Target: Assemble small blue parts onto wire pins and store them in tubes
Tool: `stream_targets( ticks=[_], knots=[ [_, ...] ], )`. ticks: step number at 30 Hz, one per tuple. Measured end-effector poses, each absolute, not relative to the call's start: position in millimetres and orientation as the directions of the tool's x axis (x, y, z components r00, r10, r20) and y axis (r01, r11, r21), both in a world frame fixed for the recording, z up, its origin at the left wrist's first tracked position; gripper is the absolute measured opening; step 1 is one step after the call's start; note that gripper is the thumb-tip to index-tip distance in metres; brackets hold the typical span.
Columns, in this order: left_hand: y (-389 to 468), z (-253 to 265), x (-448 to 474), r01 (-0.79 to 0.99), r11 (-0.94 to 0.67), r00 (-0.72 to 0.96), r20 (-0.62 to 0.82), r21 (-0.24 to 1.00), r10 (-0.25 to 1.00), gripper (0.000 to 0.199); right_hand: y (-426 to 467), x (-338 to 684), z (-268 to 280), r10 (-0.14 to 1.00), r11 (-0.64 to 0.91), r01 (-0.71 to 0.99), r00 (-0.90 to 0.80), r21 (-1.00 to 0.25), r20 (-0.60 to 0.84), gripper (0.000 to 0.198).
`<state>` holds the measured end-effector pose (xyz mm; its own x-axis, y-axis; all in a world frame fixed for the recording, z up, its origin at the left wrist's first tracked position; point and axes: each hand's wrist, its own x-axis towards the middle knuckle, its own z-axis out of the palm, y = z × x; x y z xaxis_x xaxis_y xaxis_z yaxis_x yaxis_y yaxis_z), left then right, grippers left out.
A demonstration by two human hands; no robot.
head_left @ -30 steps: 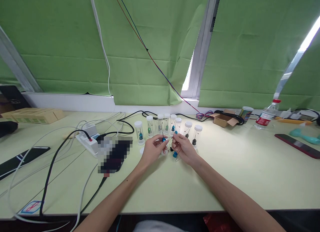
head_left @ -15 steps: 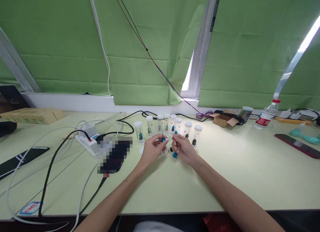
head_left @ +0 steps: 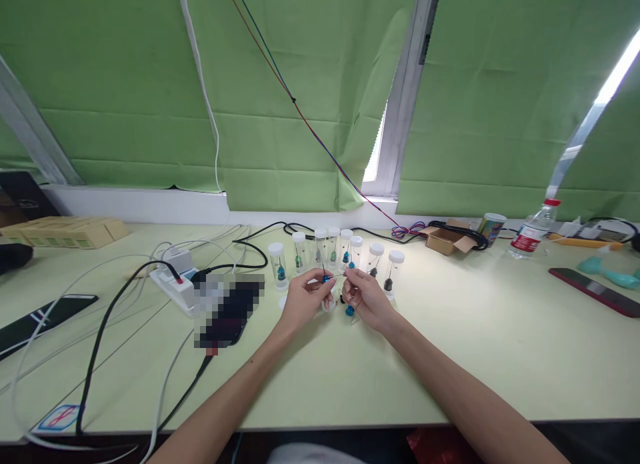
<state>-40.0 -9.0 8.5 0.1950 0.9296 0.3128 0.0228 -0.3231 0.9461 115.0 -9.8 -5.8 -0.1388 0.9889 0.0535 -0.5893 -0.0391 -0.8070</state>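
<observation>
My left hand is pinched around a small blue piece that has a thin dark stem standing up from it. From its side a thin wire runs across to my right hand, whose fingertips are closed on the wire's end. Under my right fingers lies another blue piece, with small dark bits beside it. Close behind both hands stand several clear tubes with white caps, among them a tube with a blue piece and a tube with a dark piece. A white cap is partly hidden by my left fingers.
To the left are a white power strip, a blurred-out dark device, tangled cables and a phone. A cardboard box, a water bottle and a red-edged phone lie to the right.
Both hands keep the same hold. My right fingertips have shifted very slightly left, nearer the blue piece.
</observation>
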Motion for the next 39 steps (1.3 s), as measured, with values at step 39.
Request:
stream_targets(
  ticks=[39],
  knots=[
    [-3.6, 2.8, -42.8, -0.089, -0.264, 0.253, 0.278, 0.96, 0.927, 0.027, -14.1, 114.6, -1.2, 0.948, -0.038, -0.679, -0.257, -0.733, 0.189, 0.025]
  ],
)
